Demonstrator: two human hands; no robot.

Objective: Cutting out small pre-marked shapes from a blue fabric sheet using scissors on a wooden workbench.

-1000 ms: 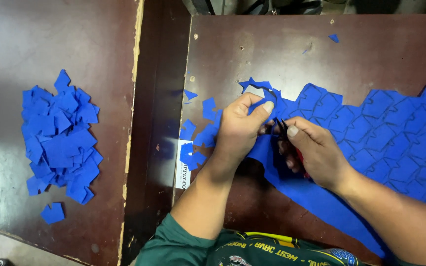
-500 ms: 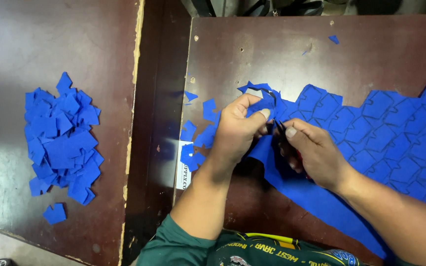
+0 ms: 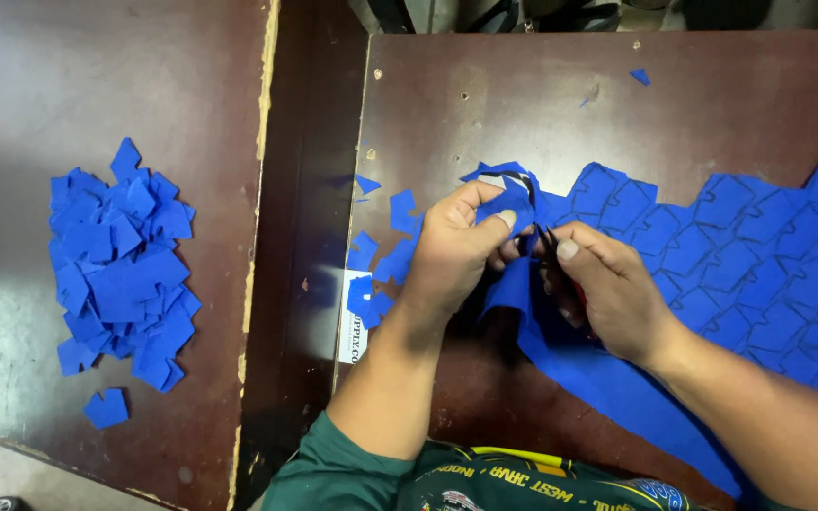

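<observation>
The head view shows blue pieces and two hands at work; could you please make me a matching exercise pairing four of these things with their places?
Things:
1. pile of cut blue pieces
2. marked blue sheet
3. left hand
4. white label

Places:
A. spread over the right-hand board
B. pinching the sheet's edge near the middle
C. heaped on the left-hand board
D. at the right-hand board's left edge

Pairs: 1-C, 2-A, 3-B, 4-D
</observation>
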